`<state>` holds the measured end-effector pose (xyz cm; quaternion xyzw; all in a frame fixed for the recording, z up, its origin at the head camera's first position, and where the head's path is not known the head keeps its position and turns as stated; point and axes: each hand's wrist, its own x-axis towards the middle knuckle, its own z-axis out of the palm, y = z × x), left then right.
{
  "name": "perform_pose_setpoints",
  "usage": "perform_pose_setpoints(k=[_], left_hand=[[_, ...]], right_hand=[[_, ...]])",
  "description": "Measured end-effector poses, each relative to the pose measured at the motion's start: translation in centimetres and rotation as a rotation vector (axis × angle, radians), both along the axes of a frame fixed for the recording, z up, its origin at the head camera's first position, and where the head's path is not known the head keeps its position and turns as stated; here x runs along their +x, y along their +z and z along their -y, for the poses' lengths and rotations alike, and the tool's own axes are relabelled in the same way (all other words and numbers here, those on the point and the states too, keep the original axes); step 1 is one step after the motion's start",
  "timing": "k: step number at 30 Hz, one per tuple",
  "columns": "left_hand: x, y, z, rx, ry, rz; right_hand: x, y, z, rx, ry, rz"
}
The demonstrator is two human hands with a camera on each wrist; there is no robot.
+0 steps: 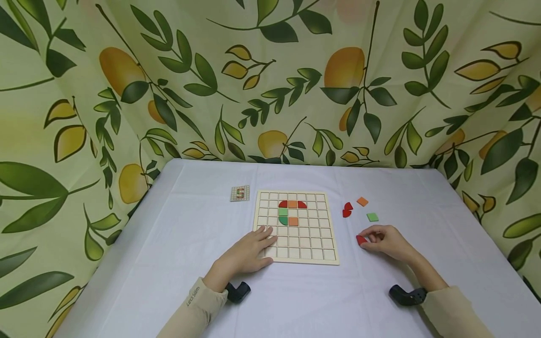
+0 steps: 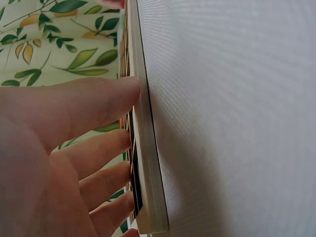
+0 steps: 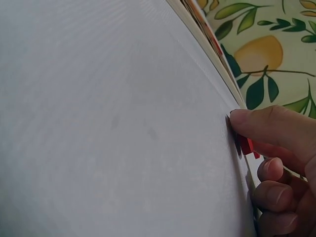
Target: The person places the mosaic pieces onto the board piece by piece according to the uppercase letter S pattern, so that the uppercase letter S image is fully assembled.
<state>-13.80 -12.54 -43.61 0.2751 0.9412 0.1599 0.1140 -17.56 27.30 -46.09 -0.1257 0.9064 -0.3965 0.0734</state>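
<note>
A square wooden grid board [image 1: 306, 241] lies on the table, with red, orange and green tiles in several of its upper cells. My left hand [image 1: 249, 249] rests on its lower left corner, fingers spread over the cells; in the left wrist view the thumb [image 2: 116, 94] touches the board's edge. Right of the board, my right hand [image 1: 389, 241] pinches a red quarter-round tile [image 1: 361, 240] between thumb and fingers, close over the cloth. In the right wrist view that red tile [image 3: 245, 144] shows below the thumb tip.
Past the right hand lie two loose red tiles [image 1: 347, 210], an orange square tile [image 1: 362, 201] and a green square tile [image 1: 372, 217]. Left of the board sits a small pattern card [image 1: 240, 193]. A leaf-print curtain [image 1: 270, 94] hangs behind the white-covered table [image 1: 177, 225].
</note>
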Motion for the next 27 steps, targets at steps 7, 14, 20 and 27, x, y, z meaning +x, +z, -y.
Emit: perform_pose_setpoints(k=[7, 14, 20, 27], left_hand=[[0.0, 0.0, 0.0, -0.004, 0.006, 0.004], [0.0, 0.0, 0.0, 0.000, 0.005, 0.009], [0.0, 0.0, 0.0, -0.006, 0.006, 0.007], [0.1, 0.0, 0.0, -0.009, 0.004, -0.005]], right_hand=[[-0.2, 0.1, 0.6, -0.002, -0.026, -0.006], [-0.7, 0.1, 1.5, -0.023, -0.041, -0.007], [-0.9, 0.4, 2.6, -0.058, -0.045, 0.008], [-1.1, 0.4, 3.3, -0.074, -0.031, -0.005]])
